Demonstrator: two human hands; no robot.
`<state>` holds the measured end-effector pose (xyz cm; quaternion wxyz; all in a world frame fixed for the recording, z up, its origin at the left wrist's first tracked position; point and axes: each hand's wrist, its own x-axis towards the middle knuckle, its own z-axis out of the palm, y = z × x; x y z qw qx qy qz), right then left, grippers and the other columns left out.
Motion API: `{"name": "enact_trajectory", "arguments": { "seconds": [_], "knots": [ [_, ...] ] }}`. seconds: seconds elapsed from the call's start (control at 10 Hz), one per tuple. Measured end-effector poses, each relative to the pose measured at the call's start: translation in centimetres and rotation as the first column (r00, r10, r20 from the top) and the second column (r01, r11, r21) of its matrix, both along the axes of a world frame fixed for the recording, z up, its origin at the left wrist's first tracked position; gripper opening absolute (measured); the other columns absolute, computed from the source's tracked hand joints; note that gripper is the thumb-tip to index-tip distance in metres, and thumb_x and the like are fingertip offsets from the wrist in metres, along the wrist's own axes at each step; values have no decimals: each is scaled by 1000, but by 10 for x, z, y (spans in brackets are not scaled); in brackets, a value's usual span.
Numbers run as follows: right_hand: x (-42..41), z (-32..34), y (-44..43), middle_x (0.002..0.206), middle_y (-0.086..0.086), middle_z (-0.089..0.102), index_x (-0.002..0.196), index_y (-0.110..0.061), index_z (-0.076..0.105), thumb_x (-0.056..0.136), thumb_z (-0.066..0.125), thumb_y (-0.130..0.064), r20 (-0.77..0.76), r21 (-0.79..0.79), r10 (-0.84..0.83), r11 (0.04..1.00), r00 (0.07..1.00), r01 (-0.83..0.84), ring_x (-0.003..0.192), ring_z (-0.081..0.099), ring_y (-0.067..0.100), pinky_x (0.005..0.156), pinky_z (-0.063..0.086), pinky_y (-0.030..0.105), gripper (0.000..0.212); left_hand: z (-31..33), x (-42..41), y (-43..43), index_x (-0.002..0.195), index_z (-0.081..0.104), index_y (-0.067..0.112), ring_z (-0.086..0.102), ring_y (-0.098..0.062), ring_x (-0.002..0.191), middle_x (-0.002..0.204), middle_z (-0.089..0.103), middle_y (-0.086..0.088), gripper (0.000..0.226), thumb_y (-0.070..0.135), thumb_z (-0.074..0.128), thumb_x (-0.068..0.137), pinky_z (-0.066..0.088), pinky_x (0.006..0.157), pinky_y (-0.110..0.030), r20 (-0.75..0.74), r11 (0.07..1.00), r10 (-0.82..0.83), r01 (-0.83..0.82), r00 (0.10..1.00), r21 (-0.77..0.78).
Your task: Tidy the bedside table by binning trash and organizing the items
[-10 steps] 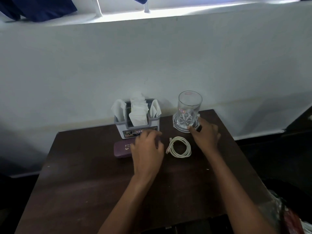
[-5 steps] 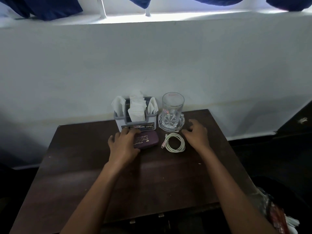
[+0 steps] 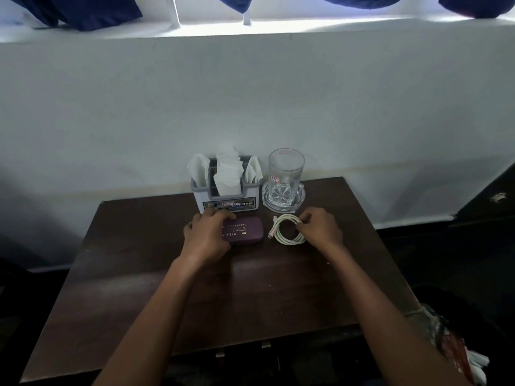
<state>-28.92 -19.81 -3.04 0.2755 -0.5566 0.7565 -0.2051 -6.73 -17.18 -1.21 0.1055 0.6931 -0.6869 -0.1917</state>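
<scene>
On the dark wooden bedside table [image 3: 139, 288] a purple glasses case [image 3: 248, 230] lies flat in front of a grey tissue holder [image 3: 227, 190] stuffed with white tissues. My left hand [image 3: 204, 236] rests on the case's left end, fingers curled over it. To the right lies a coiled white cable [image 3: 287, 229]. My right hand [image 3: 320, 228] pinches the coil's right side with its fingertips. Behind the cable a clear glass mug [image 3: 284, 174] stands upright on a glass dish [image 3: 282, 201] by the wall.
A white wall rises right behind the table, with a window sill and dark blue curtains above. At the lower right, beside the table's edge, a bag [image 3: 454, 349] holds crumpled trash. Dark floor lies on both sides.
The purple case has been slid right, in front of the tissue holder. My right hand left the glass mug and came down onto the cable coil. The camera tilted slightly.
</scene>
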Motion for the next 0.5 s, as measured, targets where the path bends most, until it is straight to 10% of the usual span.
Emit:
{"name": "enact_trajectory", "arguments": {
  "seconds": [0.3, 0.5],
  "knots": [
    [-3, -2, -3, 100, 8, 67, 87, -16, 64, 77, 65, -19, 31, -6, -9, 1000, 999, 9, 97, 62, 29, 78, 45, 33, 11, -4, 1, 0, 130, 46, 32, 34, -28, 128, 138, 41, -1, 63, 21, 70, 73, 27, 106, -49, 50, 1000, -19, 20, 999, -17],
    [21, 10, 18, 103, 15, 58, 91, -5, 62, 83, 54, -15, -173, -310, -5, 949, 985, -50, 98, 55, 33, 72, 44, 35, 15, -12, -4, 10, 141, 34, 33, 13, -27, 143, 152, 28, -2, 68, 51, 60, 81, 7, 114, -55, 46, 984, 47, -39, 998, -176]
  ]
}}
